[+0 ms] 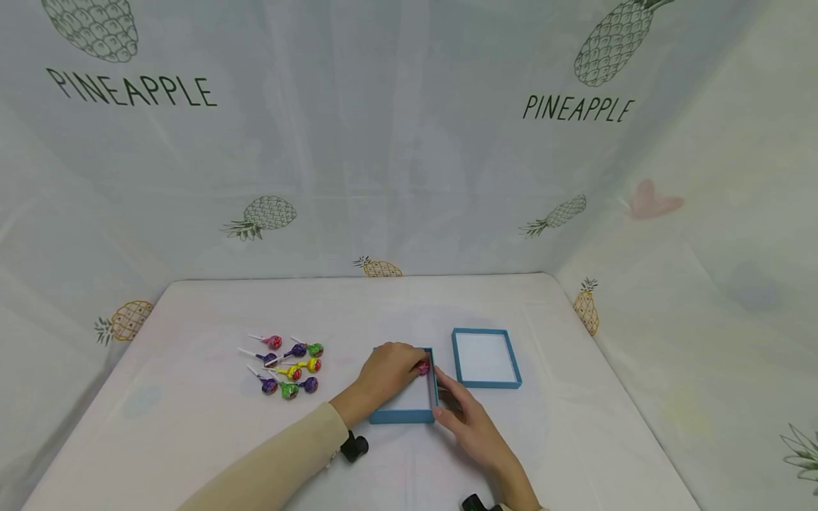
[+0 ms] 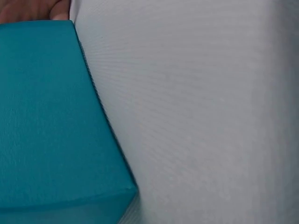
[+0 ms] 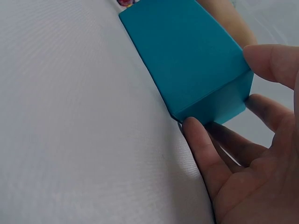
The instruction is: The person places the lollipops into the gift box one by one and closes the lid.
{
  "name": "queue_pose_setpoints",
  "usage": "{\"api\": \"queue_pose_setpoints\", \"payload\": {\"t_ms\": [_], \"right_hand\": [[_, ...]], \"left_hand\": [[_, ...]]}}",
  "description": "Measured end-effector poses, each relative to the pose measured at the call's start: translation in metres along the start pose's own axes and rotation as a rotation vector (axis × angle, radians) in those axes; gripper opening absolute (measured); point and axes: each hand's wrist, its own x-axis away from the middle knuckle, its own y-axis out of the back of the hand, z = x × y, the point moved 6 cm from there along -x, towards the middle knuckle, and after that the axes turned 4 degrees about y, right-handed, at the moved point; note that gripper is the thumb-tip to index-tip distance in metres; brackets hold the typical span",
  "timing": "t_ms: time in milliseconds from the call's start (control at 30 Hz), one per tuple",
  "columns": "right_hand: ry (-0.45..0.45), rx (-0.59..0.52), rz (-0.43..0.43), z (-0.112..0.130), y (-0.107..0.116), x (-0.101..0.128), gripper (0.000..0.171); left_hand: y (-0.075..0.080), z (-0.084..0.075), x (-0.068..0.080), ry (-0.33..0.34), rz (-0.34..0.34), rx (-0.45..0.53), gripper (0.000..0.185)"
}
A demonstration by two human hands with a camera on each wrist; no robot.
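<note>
My left hand (image 1: 386,369) reaches over the open blue box (image 1: 401,416) from the left, its curled fingers at a pink-purple lollipop (image 1: 424,367) in the far right corner. The lollipop's stick is hidden by the fingers. At the box's right side, my right hand (image 1: 469,426) rests with thumb and fingers spread against the outer wall. The right wrist view shows those fingertips (image 3: 190,125) touching the blue side. In the left wrist view, only the box's outer wall (image 2: 46,116) and part of a hand at the top left appear.
Several wrapped lollipops (image 1: 289,390) in purple, green, yellow and pink lie in a loose group on the left of the white table (image 1: 211,454). A blue-rimmed square lid (image 1: 488,384) lies to the right of the box. Pineapple-print cloth (image 1: 409,142) hangs behind.
</note>
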Motion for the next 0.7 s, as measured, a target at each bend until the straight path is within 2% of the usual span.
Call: {"api": "queue_pose_setpoints", "payload": {"t_ms": [233,467,600,700], "right_hand": [[-0.019,0.017,-0.001,-0.001,-0.001,0.0,0.063],[-0.022,0.02,0.001,-0.001,0.0,0.001,0.063],[-0.023,0.032,-0.006,0.0,0.0,0.001,0.063],[-0.024,0.046,-0.014,0.001,0.0,0.0,0.062]], "left_hand": [[0.002,-0.002,0.003,-0.035,-0.058,-0.063,0.011],[0.008,-0.003,0.004,-0.052,-0.044,-0.031,0.012],[0.026,0.001,0.004,-0.031,-0.027,0.023,0.017],[0.05,0.009,0.005,0.009,-0.027,0.05,0.023]]}}
